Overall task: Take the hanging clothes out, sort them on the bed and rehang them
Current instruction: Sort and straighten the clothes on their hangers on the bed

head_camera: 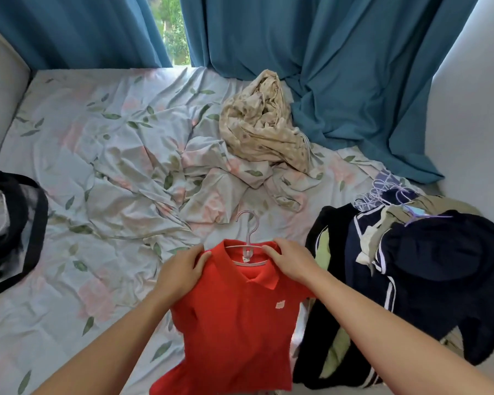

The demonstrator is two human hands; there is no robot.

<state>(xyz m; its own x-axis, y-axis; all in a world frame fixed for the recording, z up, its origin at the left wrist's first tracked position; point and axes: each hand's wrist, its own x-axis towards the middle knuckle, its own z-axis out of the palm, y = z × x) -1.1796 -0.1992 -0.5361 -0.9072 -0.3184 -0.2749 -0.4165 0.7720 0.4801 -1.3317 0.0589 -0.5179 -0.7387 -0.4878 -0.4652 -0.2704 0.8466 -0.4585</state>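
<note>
Soft daylight, wide-angle edge distortion.

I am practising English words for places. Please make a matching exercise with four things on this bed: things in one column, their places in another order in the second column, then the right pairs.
Things:
1. red shirt
2. beige cloth
3. pile of dark clothes
4. black bag

Places:
A. at the left edge of the bed
B. crumpled near the blue curtain
C. held at the shoulders by both hands
D. heaped on the right side of the bed

Pairs: 1-C, 2-B, 3-D, 4-A
</note>
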